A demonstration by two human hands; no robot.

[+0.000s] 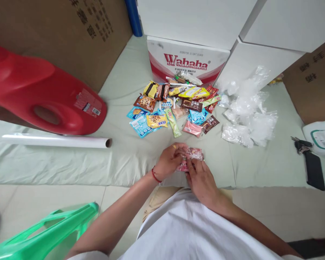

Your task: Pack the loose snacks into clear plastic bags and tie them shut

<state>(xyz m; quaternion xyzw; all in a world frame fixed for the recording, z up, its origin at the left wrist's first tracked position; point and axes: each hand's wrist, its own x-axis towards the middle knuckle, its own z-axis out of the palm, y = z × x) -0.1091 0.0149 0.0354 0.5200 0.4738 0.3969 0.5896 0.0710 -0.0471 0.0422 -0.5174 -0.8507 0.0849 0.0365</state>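
Note:
Near the front edge of the cloth-covered table, both my hands are closed around a small pink-and-red snack packet (196, 154) that looks wrapped in clear plastic. My left hand (168, 160), with a red string at the wrist, grips its left side. From the lower right, my right hand (202, 179) pinches it, and the fingers partly hide the packet. Just beyond lies a loose pile of snack packets, among them a yellow cookie packet (157, 121), a green stick packet (172, 123), a pink packet (192, 129) and a brown packet (210, 124).
Crumpled clear plastic bags (249, 115) lie right of the pile. A Wahaha carton (188, 59) stands behind it. To the left are a red jug (43, 90) and a white roll (56, 141); to the right, keys and a black case (313, 169). A green stool (51, 231) stands below.

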